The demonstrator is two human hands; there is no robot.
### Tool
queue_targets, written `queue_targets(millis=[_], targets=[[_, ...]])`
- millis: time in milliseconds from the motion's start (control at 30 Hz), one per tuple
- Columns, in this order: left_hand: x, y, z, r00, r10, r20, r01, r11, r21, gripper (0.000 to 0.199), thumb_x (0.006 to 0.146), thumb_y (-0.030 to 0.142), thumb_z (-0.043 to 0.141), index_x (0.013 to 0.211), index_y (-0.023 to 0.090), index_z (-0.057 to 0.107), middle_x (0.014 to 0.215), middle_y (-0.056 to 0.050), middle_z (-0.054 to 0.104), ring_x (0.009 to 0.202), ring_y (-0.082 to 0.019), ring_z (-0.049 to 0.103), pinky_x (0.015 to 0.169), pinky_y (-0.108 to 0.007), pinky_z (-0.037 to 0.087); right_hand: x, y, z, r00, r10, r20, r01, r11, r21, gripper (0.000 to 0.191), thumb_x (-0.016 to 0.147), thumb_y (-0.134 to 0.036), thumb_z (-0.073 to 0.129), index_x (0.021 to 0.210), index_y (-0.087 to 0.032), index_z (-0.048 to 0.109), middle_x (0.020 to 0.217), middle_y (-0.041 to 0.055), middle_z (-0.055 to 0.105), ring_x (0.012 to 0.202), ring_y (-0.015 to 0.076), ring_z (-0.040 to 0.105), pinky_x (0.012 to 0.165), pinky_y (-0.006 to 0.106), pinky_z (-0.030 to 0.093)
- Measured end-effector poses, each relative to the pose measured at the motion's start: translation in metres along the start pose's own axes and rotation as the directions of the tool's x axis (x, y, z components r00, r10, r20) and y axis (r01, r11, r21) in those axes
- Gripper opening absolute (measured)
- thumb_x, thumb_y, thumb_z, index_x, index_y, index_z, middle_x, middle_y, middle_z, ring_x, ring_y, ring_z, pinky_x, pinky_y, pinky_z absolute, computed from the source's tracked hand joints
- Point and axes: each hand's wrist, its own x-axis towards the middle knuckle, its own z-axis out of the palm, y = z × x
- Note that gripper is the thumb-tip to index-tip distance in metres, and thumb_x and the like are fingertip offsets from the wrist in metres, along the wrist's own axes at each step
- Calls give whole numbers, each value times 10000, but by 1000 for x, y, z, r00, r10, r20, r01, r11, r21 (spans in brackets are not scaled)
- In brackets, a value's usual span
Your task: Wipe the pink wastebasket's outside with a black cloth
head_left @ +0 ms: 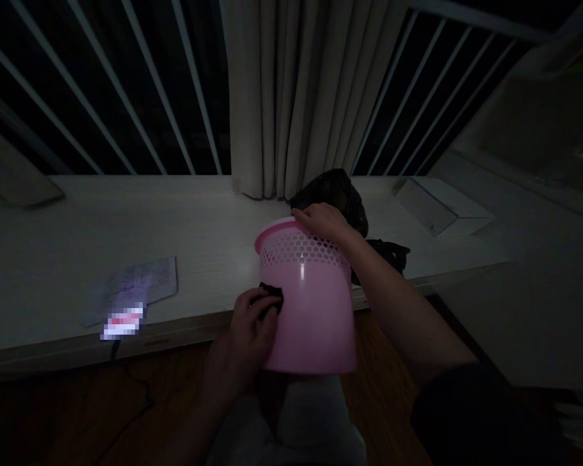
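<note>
A pink plastic wastebasket point(311, 310) with a band of honeycomb holes below its rim is tilted in front of me, its mouth toward the window ledge. My right hand point(323, 221) is closed over its rim, the fingers partly hidden. My left hand point(255, 323) pinches a small black cloth-like piece point(272, 294) against the basket's left side. A black plastic bag point(335, 191) lies behind the basket, close to my right hand. More black plastic point(391, 254) sits under my right forearm.
The white window ledge point(208, 226) runs across, with curtains point(291, 97) and barred windows behind. Papers point(150, 278) and a lit, blurred device point(123, 321) with a cable lie at left. A clear box point(437, 204) stands at right. Below is wooden floor point(175, 395).
</note>
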Motion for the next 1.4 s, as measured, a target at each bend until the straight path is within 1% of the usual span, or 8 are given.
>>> queue_targets(millis=[233, 400, 500, 700, 833, 1033, 1200, 1400], targets=[[-22, 30, 9, 898, 434, 74, -423, 897, -126, 191, 781, 165, 599, 914, 259, 699, 979, -45, 646, 1061, -236, 569, 932, -463, 500, 2, 0, 1, 1000, -15, -6, 15, 1000, -3, 581, 971, -508, 292, 902, -159, 752, 901, 130, 724, 876, 246, 664, 690, 293, 415], [11, 16, 1, 992, 129, 7, -128, 991, -43, 199, 846, 170, 552, 992, 216, 679, 1077, -77, 602, 1101, -236, 556, 910, -427, 522, 4, -3, 3, 1000, -13, -7, 13, 1000, 2, 586, 962, -525, 295, 888, -163, 750, 913, 130, 728, 880, 251, 668, 709, 295, 419], [16, 22, 7, 989, -88, -117, 87, 996, -17, 196, 878, 190, 506, 982, 196, 672, 1082, -93, 589, 1015, -219, 590, 831, -399, 552, 4, -4, 2, 1000, -3, 4, 3, 1000, -3, 589, 965, -522, 289, 905, -160, 750, 932, 135, 728, 885, 255, 668, 720, 303, 424], [-6, 57, 12, 899, 434, 53, -425, 895, -135, 171, 750, 126, 573, 842, 217, 685, 881, -28, 665, 979, -218, 587, 927, -435, 480, 1, 0, 0, 1000, -13, -7, 13, 1000, -10, 591, 970, -517, 287, 903, -155, 750, 923, 132, 726, 879, 242, 663, 724, 300, 426], [17, 40, 8, 899, 422, 116, -408, 904, -127, 150, 739, 142, 601, 841, 213, 684, 897, -40, 659, 982, -222, 575, 894, -413, 488, 2, -1, 2, 1000, 2, -1, -2, 1000, 10, 592, 965, -518, 290, 916, -152, 752, 923, 132, 730, 883, 249, 668, 721, 300, 435], [59, 7, 18, 982, 113, -150, -117, 993, -19, 181, 850, 186, 540, 943, 182, 695, 976, -87, 611, 957, -225, 550, 838, -423, 497, 3, -4, 3, 1000, 24, -18, -24, 1000, 4, 588, 960, -523, 296, 929, -157, 756, 956, 144, 733, 935, 266, 670, 754, 309, 445], [28, 44, 15, 911, 389, 138, -371, 918, -138, 174, 736, 130, 606, 869, 207, 688, 944, -46, 645, 1023, -232, 541, 948, -440, 450, 0, -2, 1, 1000, 14, -4, -14, 1000, -5, 602, 974, -521, 276, 957, -150, 750, 960, 139, 730, 927, 256, 669, 760, 299, 433], [44, 37, 11, 905, 395, 161, -372, 915, -154, 156, 771, 140, 595, 869, 203, 699, 939, -55, 630, 973, -222, 552, 875, -400, 472, 1, 0, 2, 999, 31, -17, -31, 1000, -1, 593, 971, -521, 283, 967, -155, 751, 975, 138, 730, 945, 262, 668, 762, 302, 433]])
